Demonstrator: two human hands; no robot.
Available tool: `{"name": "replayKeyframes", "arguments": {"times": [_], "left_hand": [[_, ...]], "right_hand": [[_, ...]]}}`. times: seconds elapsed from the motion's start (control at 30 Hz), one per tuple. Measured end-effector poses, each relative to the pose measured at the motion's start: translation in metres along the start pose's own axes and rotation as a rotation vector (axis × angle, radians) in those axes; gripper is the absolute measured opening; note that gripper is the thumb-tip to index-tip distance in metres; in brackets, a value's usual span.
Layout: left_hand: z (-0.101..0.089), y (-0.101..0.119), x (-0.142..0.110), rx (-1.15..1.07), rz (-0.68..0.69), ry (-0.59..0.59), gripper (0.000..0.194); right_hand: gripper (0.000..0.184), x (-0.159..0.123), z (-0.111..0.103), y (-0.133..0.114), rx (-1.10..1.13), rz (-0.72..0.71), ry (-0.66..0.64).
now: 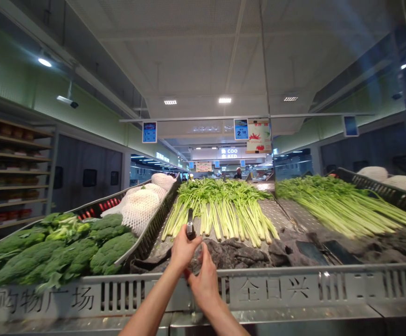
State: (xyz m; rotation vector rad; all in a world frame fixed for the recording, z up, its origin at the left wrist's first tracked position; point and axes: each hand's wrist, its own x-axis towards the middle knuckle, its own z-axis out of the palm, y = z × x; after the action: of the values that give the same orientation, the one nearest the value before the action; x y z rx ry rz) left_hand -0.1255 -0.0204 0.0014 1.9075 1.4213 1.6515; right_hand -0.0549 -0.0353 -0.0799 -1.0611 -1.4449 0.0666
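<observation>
My left hand is closed around a small black tool, which stands upright above my fingers; its exact kind cannot be made out. Just to the right and lower, my right hand has its thumb and fingers curved apart, with nothing visible in them. Both hands are over the front of the display, near a crumpled dark cloth. Beyond them lies a broad spread of celery, stalk ends toward me and leaves to the back, on a dimpled metal surface.
Broccoli and pale vegetables in white foam nets fill a crate on the left. A grey slatted barrier runs along the front. At right, a mirror reflects the celery. Price signs hang overhead.
</observation>
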Motion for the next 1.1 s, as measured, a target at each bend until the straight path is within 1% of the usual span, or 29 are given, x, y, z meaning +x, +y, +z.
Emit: {"name": "replayKeyframes", "arguments": {"times": [0.07,0.13,0.27,0.33,0.5,0.63,0.73,0.8,0.9,1.1], "left_hand": [[-0.002,0.001,0.003,-0.078,-0.015,0.029,0.036],[-0.003,0.001,0.007,-0.144,0.000,0.056,0.040],[-0.003,-0.001,0.015,-0.181,0.031,0.047,0.025],[-0.003,-0.003,0.016,-0.182,0.029,0.048,0.022],[-0.005,0.001,0.016,-0.180,0.033,0.057,0.023],[-0.007,0.007,0.019,-0.218,0.040,0.034,0.027],[-0.009,0.011,0.021,-0.221,0.033,0.019,0.026],[-0.009,0.014,0.021,-0.217,0.026,0.029,0.026],[-0.004,0.019,0.020,-0.226,0.020,0.057,0.024],[0.015,0.028,0.018,-0.247,0.051,-0.011,0.020]], "right_hand": [[0.065,0.002,0.001,-0.003,-0.032,-0.029,0.052],[0.065,0.006,0.001,-0.007,-0.051,-0.042,0.081],[0.066,0.011,0.000,-0.011,-0.049,-0.063,0.073],[0.066,0.012,0.000,-0.011,-0.041,-0.079,0.078],[0.066,0.014,-0.002,-0.011,-0.038,-0.087,0.076],[0.067,0.017,-0.006,-0.017,-0.046,-0.068,0.051],[0.066,0.019,-0.008,-0.021,-0.054,-0.051,0.058],[0.065,0.020,-0.010,-0.021,-0.059,-0.050,0.063],[0.066,0.021,-0.015,-0.019,-0.061,-0.060,0.056],[0.066,0.024,-0.031,-0.007,-0.065,-0.062,0.078]]}}
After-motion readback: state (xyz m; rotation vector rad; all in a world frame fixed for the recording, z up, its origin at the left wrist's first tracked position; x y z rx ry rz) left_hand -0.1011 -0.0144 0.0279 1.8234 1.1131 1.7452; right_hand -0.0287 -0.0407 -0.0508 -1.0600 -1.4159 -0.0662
